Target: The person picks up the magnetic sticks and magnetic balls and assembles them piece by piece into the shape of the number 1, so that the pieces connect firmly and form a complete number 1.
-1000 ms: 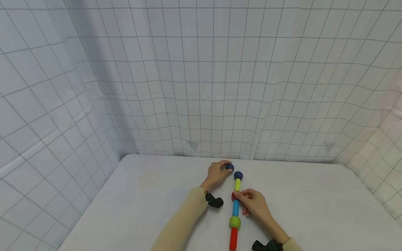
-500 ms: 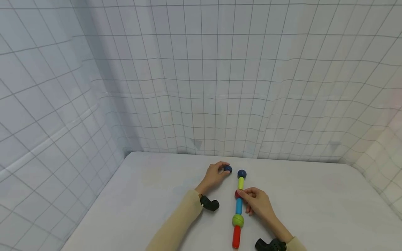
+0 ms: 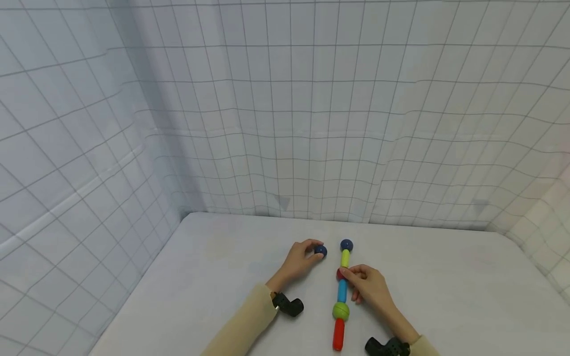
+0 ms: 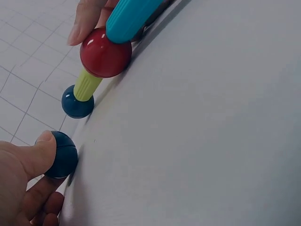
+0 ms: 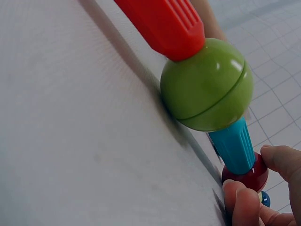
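A loose blue ball is pinched by the left hand on the table, while the red ball of the toy rod is gripped by the right hand.

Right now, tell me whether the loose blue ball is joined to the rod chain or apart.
Apart. The loose blue ball sits pinched in the left hand, with bare table between it and the chain.

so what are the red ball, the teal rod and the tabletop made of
Red ball: likely glossy hard plastic, with sharp highlights. Teal rod: probably moulded plastic, ribbed lengthwise, duller sheen. Tabletop: matte white and smooth; laminate or painted board, unclear.
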Motion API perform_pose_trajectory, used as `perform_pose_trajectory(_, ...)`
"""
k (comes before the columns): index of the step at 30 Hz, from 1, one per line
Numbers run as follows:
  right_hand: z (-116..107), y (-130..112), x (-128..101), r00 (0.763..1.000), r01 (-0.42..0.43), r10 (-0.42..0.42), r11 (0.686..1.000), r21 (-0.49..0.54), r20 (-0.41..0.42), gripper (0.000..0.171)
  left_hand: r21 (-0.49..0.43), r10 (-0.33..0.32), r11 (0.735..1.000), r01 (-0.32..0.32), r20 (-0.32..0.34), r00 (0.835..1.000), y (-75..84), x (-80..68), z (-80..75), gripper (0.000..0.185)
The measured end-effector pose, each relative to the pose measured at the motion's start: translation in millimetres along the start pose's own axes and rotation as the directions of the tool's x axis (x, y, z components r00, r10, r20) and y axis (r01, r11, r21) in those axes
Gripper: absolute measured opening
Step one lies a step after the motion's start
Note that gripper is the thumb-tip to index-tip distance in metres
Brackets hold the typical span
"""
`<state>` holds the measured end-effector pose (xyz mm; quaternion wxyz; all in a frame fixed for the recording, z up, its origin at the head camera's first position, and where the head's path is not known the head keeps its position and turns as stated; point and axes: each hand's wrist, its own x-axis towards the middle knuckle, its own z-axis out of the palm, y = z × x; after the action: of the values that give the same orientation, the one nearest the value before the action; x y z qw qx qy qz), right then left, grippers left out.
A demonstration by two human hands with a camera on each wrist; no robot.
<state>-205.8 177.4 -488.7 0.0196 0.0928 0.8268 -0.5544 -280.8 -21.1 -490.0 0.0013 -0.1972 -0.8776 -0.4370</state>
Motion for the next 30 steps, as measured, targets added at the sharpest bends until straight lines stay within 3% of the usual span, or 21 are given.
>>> perform_pose_trajectory(10,-2,-1,-2,1.000,0.000,0.000,1.000,0.005,0.004,0.052,-0.019,0.068,0.997,-0.068,-0.009,0.998,-1.9,-22.6,-2.9,0.032)
perform_pose_trajectory(30,-1,-1,-1,1.000,-0.021,0.021,1.000,-0.012,0.006,0.056,-0.022,0.066,0.998,-0.066,-0.002,0.998,1.2,-49.9,-7.7,0.032)
